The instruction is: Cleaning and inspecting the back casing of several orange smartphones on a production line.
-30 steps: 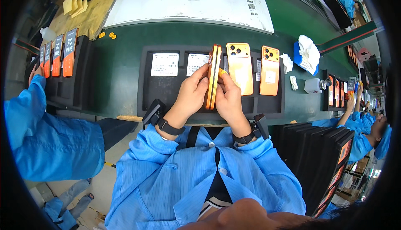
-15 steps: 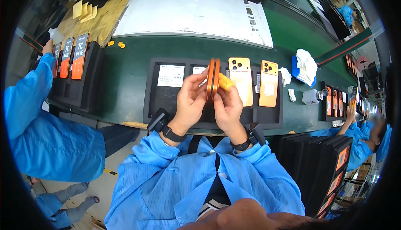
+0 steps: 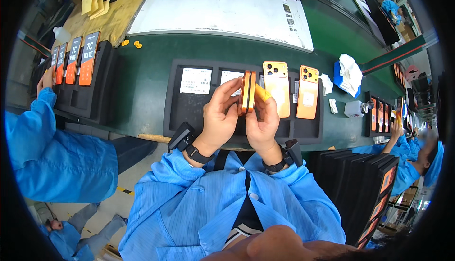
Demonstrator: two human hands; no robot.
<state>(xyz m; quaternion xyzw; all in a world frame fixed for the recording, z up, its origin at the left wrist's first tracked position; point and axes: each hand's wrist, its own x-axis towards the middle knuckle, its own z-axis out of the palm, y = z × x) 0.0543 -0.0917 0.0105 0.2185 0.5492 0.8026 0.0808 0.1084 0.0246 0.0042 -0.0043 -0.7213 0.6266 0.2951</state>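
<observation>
Above a black foam tray point(image 3: 187, 121), two orange phones point(image 3: 248, 93) are held upright and edge-on, pressed together with a thin dark gap between them. My left hand point(image 3: 220, 116) grips them from the left, fingers behind and thumb in front. On the other side my right hand point(image 3: 264, 122), with yellow finger covers, closes on the same pair. Just right of it an orange phone point(image 3: 276, 90) stands camera side up in the tray, and another orange phone point(image 3: 308, 93) lies beside that one. White labels point(image 3: 195, 81) show in the tray's left compartments.
At left, a co-worker's hand point(image 3: 46, 78) touches a black tray point(image 3: 97, 97) of orange-and-grey phone-shaped pieces. A blue box of white wipes point(image 3: 350, 76) and a small bottle point(image 3: 354, 109) stand at right. Black trays point(image 3: 350, 185) are stacked by my right side. Another person works far right.
The held phones have turned slightly, showing more of their orange edges. Both my hands keep their grip. The co-worker's hand at left has moved lower, uncovering more phone-shaped pieces.
</observation>
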